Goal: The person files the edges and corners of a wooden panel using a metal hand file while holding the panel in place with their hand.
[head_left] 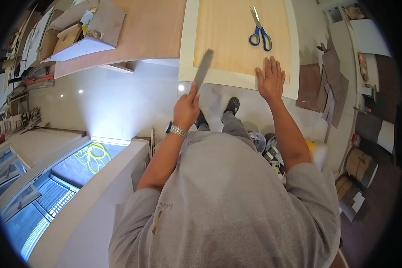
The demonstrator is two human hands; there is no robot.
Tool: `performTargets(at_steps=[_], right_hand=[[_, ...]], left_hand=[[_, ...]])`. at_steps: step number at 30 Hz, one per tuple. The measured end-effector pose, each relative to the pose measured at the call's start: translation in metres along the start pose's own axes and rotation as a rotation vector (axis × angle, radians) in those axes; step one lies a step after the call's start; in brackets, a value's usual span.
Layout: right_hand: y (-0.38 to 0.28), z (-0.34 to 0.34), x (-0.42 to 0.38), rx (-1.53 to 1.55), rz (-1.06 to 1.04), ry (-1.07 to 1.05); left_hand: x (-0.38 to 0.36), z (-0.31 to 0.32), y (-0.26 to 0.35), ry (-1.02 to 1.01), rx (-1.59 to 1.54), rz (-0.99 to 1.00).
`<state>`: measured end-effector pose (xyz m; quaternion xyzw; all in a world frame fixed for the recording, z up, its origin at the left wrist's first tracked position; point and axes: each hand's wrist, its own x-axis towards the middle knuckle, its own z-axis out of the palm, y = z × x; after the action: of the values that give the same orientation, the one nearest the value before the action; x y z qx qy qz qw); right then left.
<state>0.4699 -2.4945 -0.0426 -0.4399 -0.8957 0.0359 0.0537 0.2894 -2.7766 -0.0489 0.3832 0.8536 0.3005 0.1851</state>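
Observation:
My left hand (186, 107), with a watch on its wrist, is closed around the lower end of a long, flat, grey file (203, 67). The file points away from me, and its tip lies over the near left part of a wooden panel (232, 58) with a pale border. My right hand (271, 82) rests flat near the panel's near right edge, fingers spread and nothing in them. Just beyond those fingertips lies a pair of scissors (260, 33) with blue handles, blades pointing away and slightly parted.
A brown board (152, 35) adjoins the panel on the left, with an open box (87, 29) of odds and ends on it. Brown sheet scraps (332, 80) lie to the right. At lower left, a yellow hose (94, 156) is coiled beyond a low wall (107, 192).

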Motion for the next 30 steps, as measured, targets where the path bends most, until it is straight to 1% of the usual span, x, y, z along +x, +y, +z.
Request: performTargets(at_steps=[4,7,10,14,15,17,20,23,26,29,30], right_hand=[[0.000,-0.001,0.000,0.012,-0.003,0.006],[-0.001,-0.002,0.004,0.006,-0.014,0.010],[0.003,0.001,-0.003,-0.010,-0.029,0.034],[0.002,0.003,0.000,0.023,-0.025,0.045],[0.002,0.002,0.000,0.033,-0.024,0.047],[0.003,0.000,-0.002,0.015,-0.012,0.015],[0.001,0.000,0.002,0.013,-0.004,-0.004],[0.001,0.000,-0.001,0.008,0.007,0.000],[-0.001,-0.001,0.000,0.008,0.011,-0.013],[0.001,-0.003,-0.003,-0.007,0.011,-0.023],[0.001,-0.004,0.001,-0.012,0.000,-0.021]], left_hand=[[0.023,0.005,0.023,-0.018,0.074,0.052],[-0.015,-0.010,-0.001,0.010,-0.006,0.028],[-0.039,-0.024,-0.011,-0.038,-0.053,-0.081],[0.003,0.007,0.008,0.010,-0.035,0.009],[0.016,0.012,0.018,0.008,-0.023,0.027],[0.021,0.012,0.025,0.020,0.006,0.062],[-0.013,-0.004,0.000,0.041,-0.030,0.055],[-0.044,-0.020,-0.013,-0.025,-0.005,-0.069],[-0.016,0.003,0.003,0.000,-0.048,0.043],[0.021,0.017,0.040,-0.029,0.010,0.064],[0.021,0.015,0.039,-0.037,0.019,0.066]])
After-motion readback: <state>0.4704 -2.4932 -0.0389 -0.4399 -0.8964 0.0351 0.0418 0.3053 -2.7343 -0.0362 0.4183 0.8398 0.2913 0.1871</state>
